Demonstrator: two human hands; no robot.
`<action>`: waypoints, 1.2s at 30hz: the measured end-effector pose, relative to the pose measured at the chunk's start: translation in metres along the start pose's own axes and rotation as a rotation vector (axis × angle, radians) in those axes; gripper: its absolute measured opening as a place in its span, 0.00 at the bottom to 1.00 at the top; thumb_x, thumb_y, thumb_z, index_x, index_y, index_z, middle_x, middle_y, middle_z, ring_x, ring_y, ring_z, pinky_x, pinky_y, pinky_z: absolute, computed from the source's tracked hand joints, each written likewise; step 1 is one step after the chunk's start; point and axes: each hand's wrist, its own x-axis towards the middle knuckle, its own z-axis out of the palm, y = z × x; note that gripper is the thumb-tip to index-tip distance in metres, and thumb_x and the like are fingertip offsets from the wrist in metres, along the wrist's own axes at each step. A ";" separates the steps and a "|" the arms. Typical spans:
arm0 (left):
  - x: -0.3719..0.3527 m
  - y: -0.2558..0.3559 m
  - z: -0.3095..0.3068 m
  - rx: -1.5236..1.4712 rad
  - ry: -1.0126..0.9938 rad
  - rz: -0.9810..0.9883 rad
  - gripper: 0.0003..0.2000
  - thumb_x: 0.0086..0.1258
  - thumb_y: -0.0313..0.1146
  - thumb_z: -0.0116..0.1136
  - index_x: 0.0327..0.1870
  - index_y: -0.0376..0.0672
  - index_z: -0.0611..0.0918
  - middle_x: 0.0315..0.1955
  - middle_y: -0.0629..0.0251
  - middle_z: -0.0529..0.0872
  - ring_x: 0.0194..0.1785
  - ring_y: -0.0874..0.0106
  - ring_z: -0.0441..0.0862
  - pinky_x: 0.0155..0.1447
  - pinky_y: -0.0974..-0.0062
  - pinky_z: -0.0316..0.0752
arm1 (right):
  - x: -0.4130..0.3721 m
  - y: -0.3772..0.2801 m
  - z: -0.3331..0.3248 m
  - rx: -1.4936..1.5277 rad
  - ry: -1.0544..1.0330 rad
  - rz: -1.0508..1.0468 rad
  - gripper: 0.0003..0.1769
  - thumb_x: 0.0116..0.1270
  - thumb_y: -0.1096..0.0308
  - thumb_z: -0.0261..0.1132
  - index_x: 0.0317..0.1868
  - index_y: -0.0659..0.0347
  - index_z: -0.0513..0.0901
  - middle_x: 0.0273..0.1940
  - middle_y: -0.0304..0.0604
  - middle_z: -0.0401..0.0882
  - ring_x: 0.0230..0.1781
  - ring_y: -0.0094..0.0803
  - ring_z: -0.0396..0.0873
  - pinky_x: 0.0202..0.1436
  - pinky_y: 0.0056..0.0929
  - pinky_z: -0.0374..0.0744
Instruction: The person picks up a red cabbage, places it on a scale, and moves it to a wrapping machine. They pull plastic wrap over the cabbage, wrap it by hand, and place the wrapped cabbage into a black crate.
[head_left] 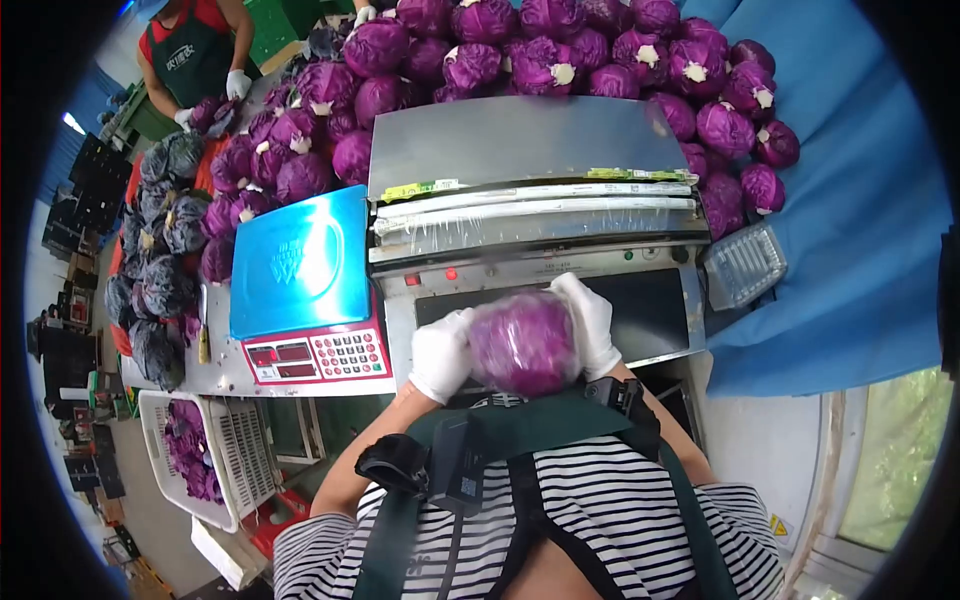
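A red cabbage (525, 345) is held between my two white-gloved hands, just in front of my chest. Clear film seems to cover it, with shiny streaks on top; motion blurs its surface. My left hand (441, 356) presses on its left side, and my right hand (590, 325) closes on the right side. Beneath and beyond the cabbage is the dark plate (650, 327) of a film-wrapping machine (520, 140). White film rolls (540, 203) lie across the machine. To the left stands a scale with a blue pan (300, 265) and a red-edged keypad.
Red cabbages (550, 60) are piled behind the machine. Darker untrimmed cabbages (165, 285) lie far left, near a knife (204, 335). A white crate (245, 450) holds loose leaves below. A clear plastic box (745, 265) sits right. A gloved co-worker (195, 60) handles cabbage at upper left.
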 end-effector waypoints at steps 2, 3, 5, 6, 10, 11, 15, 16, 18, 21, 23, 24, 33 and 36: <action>0.010 0.005 0.004 -0.082 0.058 0.076 0.06 0.57 0.30 0.61 0.28 0.43 0.75 0.21 0.59 0.77 0.25 0.59 0.79 0.28 0.65 0.74 | 0.004 0.002 -0.005 1.007 -0.304 0.403 0.12 0.69 0.60 0.60 0.34 0.59 0.74 0.27 0.34 0.72 0.27 0.24 0.72 0.33 0.22 0.71; 0.018 0.015 -0.006 -0.129 0.110 0.083 0.08 0.57 0.31 0.62 0.26 0.43 0.74 0.20 0.60 0.76 0.23 0.59 0.77 0.26 0.65 0.72 | 0.014 -0.012 -0.010 1.286 -0.379 0.302 0.16 0.71 0.55 0.60 0.33 0.60 0.73 0.30 0.30 0.68 0.31 0.18 0.65 0.38 0.18 0.68; 0.038 0.026 -0.028 -0.142 0.227 0.193 0.15 0.59 0.34 0.66 0.20 0.44 0.70 0.16 0.62 0.71 0.17 0.61 0.70 0.22 0.65 0.65 | 0.038 -0.048 -0.034 1.335 -0.567 0.319 0.19 0.70 0.52 0.59 0.42 0.63 0.77 0.39 0.35 0.75 0.40 0.20 0.72 0.48 0.21 0.71; 0.047 0.030 -0.038 -0.117 0.243 0.273 0.15 0.59 0.35 0.65 0.20 0.44 0.70 0.15 0.63 0.70 0.17 0.61 0.70 0.22 0.66 0.65 | 0.043 -0.071 -0.051 1.431 -0.713 0.530 0.21 0.70 0.52 0.59 0.47 0.64 0.78 0.43 0.36 0.77 0.45 0.21 0.74 0.52 0.23 0.72; 0.066 0.038 -0.068 -0.222 0.115 0.343 0.16 0.62 0.39 0.63 0.20 0.43 0.72 0.16 0.61 0.70 0.18 0.60 0.71 0.23 0.66 0.66 | 0.033 -0.051 -0.022 1.439 -0.809 0.266 0.23 0.72 0.55 0.56 0.57 0.66 0.76 0.50 0.39 0.78 0.51 0.23 0.74 0.59 0.23 0.70; 0.066 0.036 -0.072 -0.309 0.014 0.258 0.16 0.63 0.41 0.62 0.21 0.43 0.72 0.16 0.61 0.70 0.19 0.60 0.72 0.23 0.66 0.66 | 0.032 -0.052 -0.022 1.439 -0.802 0.274 0.23 0.72 0.55 0.56 0.57 0.66 0.76 0.50 0.39 0.78 0.51 0.23 0.74 0.59 0.23 0.70; 0.074 0.027 -0.087 -0.381 -0.070 0.313 0.19 0.64 0.44 0.61 0.19 0.41 0.71 0.16 0.60 0.69 0.20 0.59 0.71 0.24 0.66 0.66 | 0.020 -0.040 -0.012 1.266 -0.969 0.467 0.27 0.72 0.55 0.57 0.62 0.66 0.71 0.56 0.44 0.75 0.56 0.27 0.71 0.63 0.27 0.67; 0.079 0.027 -0.087 -0.386 -0.088 0.321 0.19 0.64 0.44 0.61 0.19 0.41 0.71 0.16 0.60 0.69 0.20 0.59 0.71 0.24 0.66 0.66 | 0.013 -0.034 -0.007 1.337 -0.978 0.531 0.30 0.71 0.54 0.58 0.64 0.67 0.68 0.60 0.46 0.72 0.59 0.28 0.70 0.65 0.29 0.66; 0.087 0.028 -0.083 -0.572 -0.267 0.292 0.18 0.67 0.40 0.60 0.20 0.38 0.71 0.16 0.62 0.65 0.20 0.65 0.66 0.26 0.70 0.61 | 0.014 -0.052 -0.019 1.352 -0.942 0.543 0.28 0.71 0.54 0.58 0.63 0.66 0.70 0.58 0.44 0.74 0.58 0.27 0.71 0.64 0.27 0.67; 0.093 0.036 -0.061 -0.636 -0.451 0.441 0.16 0.68 0.40 0.58 0.23 0.39 0.73 0.20 0.62 0.69 0.24 0.66 0.70 0.29 0.70 0.65 | 0.005 -0.061 -0.007 1.325 -0.942 0.367 0.26 0.72 0.56 0.56 0.63 0.65 0.70 0.58 0.44 0.73 0.60 0.25 0.69 0.62 0.23 0.68; 0.094 0.044 -0.040 -0.723 -0.549 0.553 0.13 0.70 0.43 0.54 0.35 0.41 0.77 0.30 0.59 0.75 0.37 0.63 0.75 0.43 0.68 0.70 | -0.036 -0.066 -0.005 1.536 -0.686 0.590 0.26 0.72 0.57 0.56 0.65 0.63 0.69 0.61 0.44 0.70 0.61 0.25 0.68 0.62 0.24 0.68; 0.090 0.048 -0.027 -0.821 -0.623 0.572 0.15 0.71 0.45 0.52 0.42 0.42 0.79 0.37 0.57 0.77 0.46 0.60 0.76 0.52 0.66 0.71 | -0.053 -0.072 -0.005 1.738 -0.435 0.790 0.26 0.72 0.57 0.56 0.66 0.62 0.68 0.63 0.45 0.68 0.62 0.25 0.67 0.62 0.24 0.68; 0.045 0.061 0.007 -1.289 -1.690 -0.016 0.26 0.76 0.48 0.40 0.61 0.34 0.74 0.63 0.54 0.72 0.68 0.66 0.64 0.73 0.67 0.53 | -0.141 -0.035 -0.044 0.773 -0.567 0.669 0.27 0.69 0.61 0.59 0.66 0.61 0.67 0.61 0.45 0.71 0.60 0.28 0.69 0.62 0.27 0.68; 0.013 0.074 0.023 -1.325 -1.760 -0.238 0.24 0.75 0.45 0.43 0.60 0.32 0.74 0.59 0.55 0.76 0.64 0.68 0.71 0.71 0.69 0.59 | -0.165 -0.053 -0.095 0.789 0.038 0.727 0.31 0.64 0.62 0.64 0.65 0.62 0.67 0.60 0.48 0.71 0.62 0.35 0.69 0.66 0.33 0.65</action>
